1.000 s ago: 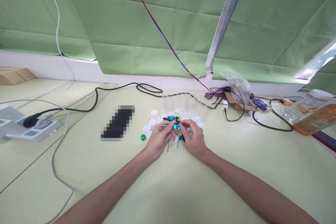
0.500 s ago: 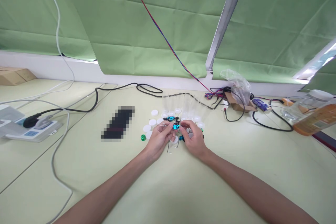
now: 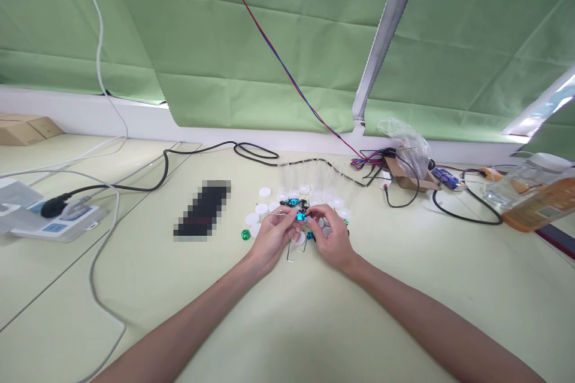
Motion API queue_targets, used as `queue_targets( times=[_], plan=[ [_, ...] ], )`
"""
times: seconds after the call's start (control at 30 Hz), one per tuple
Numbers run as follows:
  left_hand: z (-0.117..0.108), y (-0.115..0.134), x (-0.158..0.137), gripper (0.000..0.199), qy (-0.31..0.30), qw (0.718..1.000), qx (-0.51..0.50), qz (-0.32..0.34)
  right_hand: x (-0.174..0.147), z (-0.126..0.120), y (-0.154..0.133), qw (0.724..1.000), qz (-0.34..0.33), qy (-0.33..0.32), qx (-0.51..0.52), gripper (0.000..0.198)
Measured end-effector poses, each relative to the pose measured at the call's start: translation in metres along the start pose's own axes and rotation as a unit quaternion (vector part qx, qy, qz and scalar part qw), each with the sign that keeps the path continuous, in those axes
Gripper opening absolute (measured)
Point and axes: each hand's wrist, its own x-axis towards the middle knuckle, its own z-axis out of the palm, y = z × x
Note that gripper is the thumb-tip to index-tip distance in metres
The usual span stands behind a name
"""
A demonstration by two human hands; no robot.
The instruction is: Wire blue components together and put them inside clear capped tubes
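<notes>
Between my two hands is a small shiny blue metal part [image 3: 301,216] with dark pieces on it. My left hand [image 3: 273,238] pinches it from the left, thumb on top. From the right, the closed fingertips of my right hand [image 3: 332,238] grip its other side. Below the fingers lie thin L-shaped metal rods [image 3: 290,253] that look like hex keys. Another blue part [image 3: 293,201] rests just behind my hands, and a further blue piece [image 3: 310,236] shows beside my right thumb. A green round part [image 3: 245,234] lies left of my left hand. My fingers hide the grip's exact contact.
Several white round caps [image 3: 265,192] and clear tubes [image 3: 314,173] stand around my hands. A pixelated dark rectangle [image 3: 202,210] covers something at left. Further out are a power strip [image 3: 58,224], black cable [image 3: 202,146], an open cardboard box [image 3: 415,182] and an orange bottle [image 3: 541,200].
Both hands keep their grip on the blue part, with hardly any finger movement. The whole view has shifted very slightly.
</notes>
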Motion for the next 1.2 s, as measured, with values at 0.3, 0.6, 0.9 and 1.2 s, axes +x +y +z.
queue_targets(
  times=[0.3, 0.6, 0.9, 1.2],
  plan=[
    [0.0006, -0.0008, -0.0015, 0.022, -0.003, 1.000, 0.006, -0.001, -0.0003, 0.0021, 0.0037, 1.000, 0.028, 0.007, -0.006, 0.011],
    [-0.0005, -0.0017, 0.0002, 0.024, 0.001, 1.000, 0.001, 0.004, 0.0011, -0.0002, -0.0019, 1.000, -0.014, 0.001, -0.004, 0.014],
    [-0.0009, -0.0030, 0.0003, 0.023, -0.004, 1.000, 0.008, 0.009, -0.0006, 0.0018, 0.0033, 1.000, 0.030, 0.008, -0.001, 0.012],
    [0.0004, -0.0012, -0.0004, 0.023, -0.001, 1.000, 0.008, 0.012, 0.0014, -0.0011, -0.0028, 1.000, -0.013, 0.000, 0.000, 0.013]
  ],
)
